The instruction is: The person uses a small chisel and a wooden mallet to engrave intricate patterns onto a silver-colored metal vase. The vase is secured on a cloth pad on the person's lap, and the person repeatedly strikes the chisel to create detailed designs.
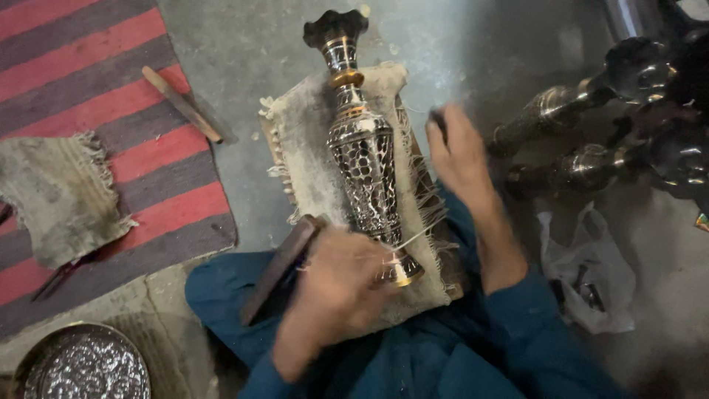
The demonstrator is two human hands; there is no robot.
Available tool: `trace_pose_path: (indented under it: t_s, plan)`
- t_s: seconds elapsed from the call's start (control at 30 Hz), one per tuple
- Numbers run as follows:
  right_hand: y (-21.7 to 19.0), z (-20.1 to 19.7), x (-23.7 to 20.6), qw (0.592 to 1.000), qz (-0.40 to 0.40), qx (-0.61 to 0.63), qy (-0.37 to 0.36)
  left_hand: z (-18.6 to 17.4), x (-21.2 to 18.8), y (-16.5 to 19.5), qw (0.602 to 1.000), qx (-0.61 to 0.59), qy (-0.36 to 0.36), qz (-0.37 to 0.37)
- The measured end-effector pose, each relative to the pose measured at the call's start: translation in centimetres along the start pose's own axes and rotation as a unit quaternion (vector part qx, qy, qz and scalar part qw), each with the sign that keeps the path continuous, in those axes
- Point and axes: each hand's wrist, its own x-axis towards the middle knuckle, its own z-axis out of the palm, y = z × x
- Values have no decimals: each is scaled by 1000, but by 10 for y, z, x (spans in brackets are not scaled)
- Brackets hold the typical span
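Note:
A tall metal vase (363, 159) with a black-and-silver engraved pattern and gold bands lies on a frayed burlap cloth (310, 144) over a wooden block on my lap. Its flared mouth points away from me and its foot toward me. My left hand (336, 284), blurred, rests at the vase's foot, fingers curled, beside a dark wooden piece (284, 262); what it holds cannot be made out. My right hand (458, 151) is to the right of the vase's body and grips a small dark tool (439, 122).
A red and grey striped rug (88, 96) covers the floor at left, with a wooden stick (181, 103) and a piece of frayed cloth (55, 192) on it. Several similar vases (591, 133) lie at right, above a white plastic bag (591, 273). An engraved round plate (85, 366) sits at bottom left.

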Motion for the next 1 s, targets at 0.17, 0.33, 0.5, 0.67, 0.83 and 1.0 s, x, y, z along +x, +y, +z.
trace_pose_path:
  t_s: [0.17,0.33,0.5,0.67,0.83,1.0]
  plan:
    - [-8,-10,-40,975,118,190,-13,43,30,20,976,153,-75,133]
    - [-20,-12,-66,911,214,351,41,44,22,7,971,124,-97,178]
    - [-39,-1,-71,783,269,550,109,45,15,-6,979,51,-24,194]
    - [-65,5,-56,835,191,512,62,47,6,-9,988,-11,37,152]
    - [-86,15,-41,860,99,499,41,22,-21,-37,978,41,194,-56]
    - [-97,20,-38,862,110,492,57,-26,-78,-81,934,-70,40,-347]
